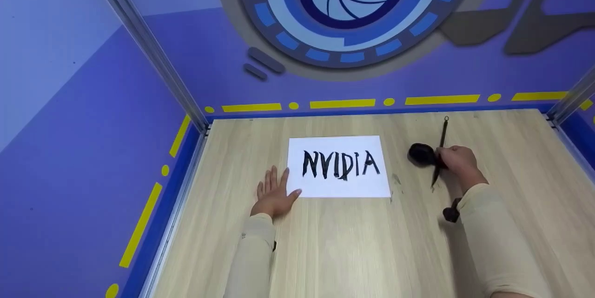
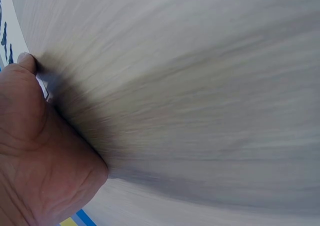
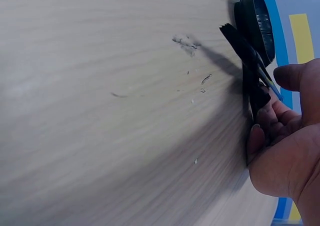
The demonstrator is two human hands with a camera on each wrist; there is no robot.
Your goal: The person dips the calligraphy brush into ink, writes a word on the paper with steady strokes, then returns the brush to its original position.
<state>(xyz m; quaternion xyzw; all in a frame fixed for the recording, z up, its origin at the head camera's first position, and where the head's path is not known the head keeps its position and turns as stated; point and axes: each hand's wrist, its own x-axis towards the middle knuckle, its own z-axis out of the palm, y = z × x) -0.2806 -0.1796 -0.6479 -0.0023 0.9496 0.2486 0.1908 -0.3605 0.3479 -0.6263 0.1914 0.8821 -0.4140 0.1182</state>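
A black-bristled brush (image 1: 444, 133) lies slanted across a dark strip beside a small black ink dish (image 1: 420, 154). My right hand (image 1: 460, 163) pinches the brush near its middle with curled fingers. In the right wrist view, the brush's bristles (image 3: 240, 43) show above the table beside the dish (image 3: 255, 23), with the thumb tip close to the handle. My left hand (image 1: 276, 195) rests with spread fingers at the left edge of a white sheet (image 1: 339, 188). The sheet bears black brushed letters reading NVIDIA. The left wrist view shows the thumb (image 2: 27, 62) at the paper's edge.
The light wooden table (image 1: 344, 247) has dark ink smudges (image 3: 187, 43) right of the sheet. Blue and purple printed panels (image 1: 195, 56) wall the table at the back and sides. A black wrist-worn device (image 1: 451, 213) sticks out from the right sleeve.
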